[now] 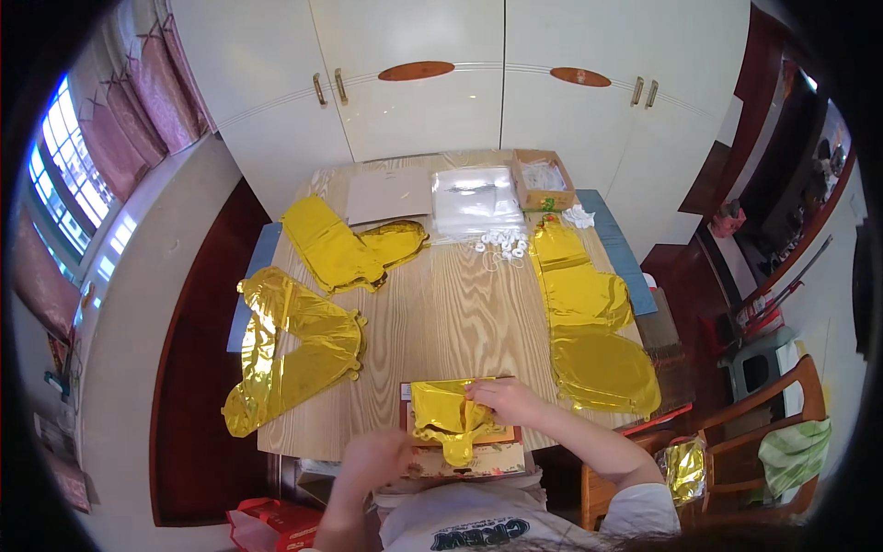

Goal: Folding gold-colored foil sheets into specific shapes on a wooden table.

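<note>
At the table's near edge a folded gold foil balloon point(441, 405) lies on a printed card sleeve point(501, 455) with red and cream patches. Its rounded end hangs toward me over the sleeve. My right hand point(504, 399) has its fingers closed on the foil's upper right part. Off the sleeve's left side is my left hand point(375, 460), smeared by motion, so its fingers do not show clearly. Flat gold foil balloons are spread around: one at the left point(308, 350), another at the far left point(322, 244), and a long stretch of gold foil down the right point(589, 317).
Toward the back are a grey-beige board point(391, 195), clear plastic bags point(474, 198) and a cardboard box point(543, 184). Small white rings or rolls point(501, 244) lie before them. A wooden chair point(791, 442) at right holds packaged gold foil point(685, 469); a red bag point(271, 524) sits below left.
</note>
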{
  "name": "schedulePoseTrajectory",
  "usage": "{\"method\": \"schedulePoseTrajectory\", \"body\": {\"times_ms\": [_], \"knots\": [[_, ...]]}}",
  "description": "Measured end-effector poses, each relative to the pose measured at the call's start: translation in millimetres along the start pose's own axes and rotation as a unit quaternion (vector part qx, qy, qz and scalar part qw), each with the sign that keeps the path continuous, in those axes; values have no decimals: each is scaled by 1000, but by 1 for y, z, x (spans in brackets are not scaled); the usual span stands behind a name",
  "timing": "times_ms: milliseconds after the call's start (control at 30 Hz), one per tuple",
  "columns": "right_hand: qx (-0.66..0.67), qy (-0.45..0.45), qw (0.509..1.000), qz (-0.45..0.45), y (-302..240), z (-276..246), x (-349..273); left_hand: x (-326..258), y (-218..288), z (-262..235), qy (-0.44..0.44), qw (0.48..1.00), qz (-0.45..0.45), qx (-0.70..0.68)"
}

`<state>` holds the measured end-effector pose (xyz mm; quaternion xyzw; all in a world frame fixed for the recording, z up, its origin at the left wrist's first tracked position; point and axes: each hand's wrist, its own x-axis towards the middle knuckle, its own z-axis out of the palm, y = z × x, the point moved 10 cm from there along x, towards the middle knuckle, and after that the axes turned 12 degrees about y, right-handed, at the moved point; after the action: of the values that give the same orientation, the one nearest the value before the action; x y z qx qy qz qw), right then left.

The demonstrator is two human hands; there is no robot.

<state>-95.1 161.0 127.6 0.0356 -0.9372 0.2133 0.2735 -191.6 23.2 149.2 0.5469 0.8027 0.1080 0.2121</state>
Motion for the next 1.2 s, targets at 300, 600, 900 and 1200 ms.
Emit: {"method": "schedulePoseTrajectory", "body": {"times_ms": [300, 600, 900, 1200], "knots": [[10, -18, 1000, 24, 4, 6, 1, 63, 39, 22, 180, 965, 185, 44], [-17, -61, 998, 26, -33, -13, 3, 56, 42, 38, 203, 950, 202, 128], [-132, -173, 974, 62, -70, 1, -30, 54, 45, 38, 186, 953, 204, 125], [-143, -141, 979, 37, -47, -3, -23, 75, 37, 35, 183, 953, 197, 136]]}}
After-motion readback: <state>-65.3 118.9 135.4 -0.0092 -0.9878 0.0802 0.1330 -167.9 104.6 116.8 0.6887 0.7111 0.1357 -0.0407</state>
